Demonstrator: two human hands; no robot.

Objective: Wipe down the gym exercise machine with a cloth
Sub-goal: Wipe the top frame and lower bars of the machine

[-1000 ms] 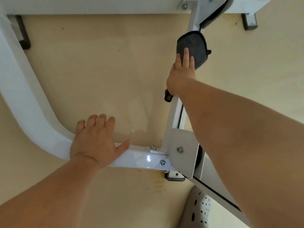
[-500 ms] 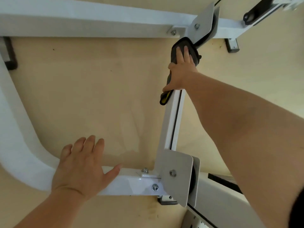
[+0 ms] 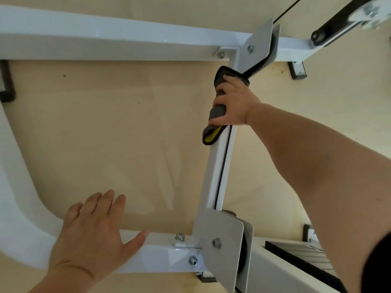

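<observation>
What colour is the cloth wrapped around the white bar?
The cloth is dark grey with a yellow patch at its lower end; head view.

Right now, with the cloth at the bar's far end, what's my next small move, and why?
Probably slide the right hand and its gripped cloth down the white bar toward the near plate: the cloth sits by the far plate, and the left hand rests on the frame.

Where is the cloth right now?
Head view, upper right of centre: the grey cloth wraps the far end of the white bar, gripped by the right hand, just below the far pulley bracket.
</observation>
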